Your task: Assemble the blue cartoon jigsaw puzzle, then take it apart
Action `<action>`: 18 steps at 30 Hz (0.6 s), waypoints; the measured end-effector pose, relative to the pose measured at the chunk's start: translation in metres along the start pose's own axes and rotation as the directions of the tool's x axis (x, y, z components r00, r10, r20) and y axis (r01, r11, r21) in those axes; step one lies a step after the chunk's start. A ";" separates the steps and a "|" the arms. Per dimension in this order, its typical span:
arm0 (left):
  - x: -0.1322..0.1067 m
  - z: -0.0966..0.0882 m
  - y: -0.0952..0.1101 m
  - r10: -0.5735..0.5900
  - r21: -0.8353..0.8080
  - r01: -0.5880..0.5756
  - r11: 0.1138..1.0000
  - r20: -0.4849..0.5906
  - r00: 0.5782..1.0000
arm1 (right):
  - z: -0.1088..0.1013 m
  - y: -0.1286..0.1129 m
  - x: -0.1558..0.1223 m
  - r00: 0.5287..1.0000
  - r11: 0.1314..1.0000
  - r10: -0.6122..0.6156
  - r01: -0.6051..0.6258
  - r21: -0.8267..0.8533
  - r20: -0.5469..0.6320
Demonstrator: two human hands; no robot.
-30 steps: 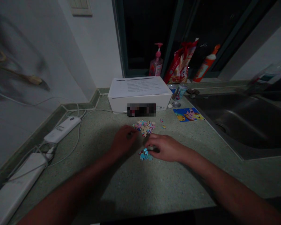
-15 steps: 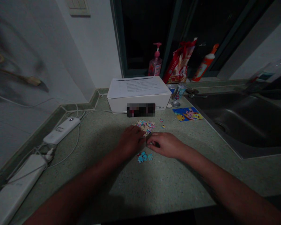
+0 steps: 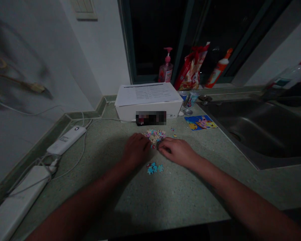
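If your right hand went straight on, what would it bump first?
The right hand would probably meet the small heap of multicoloured jigsaw puzzle pieces first, though the dim light makes depth hard to judge.

You're in what looks like a home kitchen. Your speckled green tabletop point(image 3: 165, 197) runs right up to a stainless steel sink point(image 3: 256, 134) (a deep single basin, by the look of it). On the ledge before a dark window point(image 3: 155, 36) stand a pink pump bottle point(image 3: 166, 71), a red snack bag point(image 3: 192, 68) and an orange-capped bottle point(image 3: 217, 69), with 2 drink cans point(image 3: 192, 98) close by.
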State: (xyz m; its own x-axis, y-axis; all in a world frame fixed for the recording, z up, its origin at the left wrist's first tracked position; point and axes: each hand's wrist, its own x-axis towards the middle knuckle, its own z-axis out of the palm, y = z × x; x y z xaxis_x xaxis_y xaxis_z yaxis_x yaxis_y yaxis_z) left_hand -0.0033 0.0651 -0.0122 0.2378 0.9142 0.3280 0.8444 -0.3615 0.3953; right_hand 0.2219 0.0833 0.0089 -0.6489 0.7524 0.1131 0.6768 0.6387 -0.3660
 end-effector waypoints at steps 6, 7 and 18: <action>-0.001 -0.009 0.010 -0.391 -0.459 0.384 0.801 0.085 0.916 | 0.002 -0.007 -0.002 0.981 0.997 0.021 -0.007 0.076 -0.191; -0.002 -0.010 0.011 -0.397 -0.474 0.397 0.786 0.106 0.912 | 0.002 -0.008 -0.003 0.978 0.996 0.022 -0.004 0.087 -0.206; -0.011 -0.008 0.015 -0.352 -0.618 0.396 0.679 0.200 0.915 | -0.002 -0.013 -0.005 0.964 0.981 -0.036 0.084 0.173 -0.265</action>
State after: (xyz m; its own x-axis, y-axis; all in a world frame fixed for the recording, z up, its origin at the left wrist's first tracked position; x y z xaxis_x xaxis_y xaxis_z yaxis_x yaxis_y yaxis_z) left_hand 0.0031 0.0481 -0.0032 0.0166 0.9998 -0.0107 0.3713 0.0037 0.9285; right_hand 0.2175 0.0713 0.0150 -0.5573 0.7449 0.3669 0.5493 0.6620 -0.5099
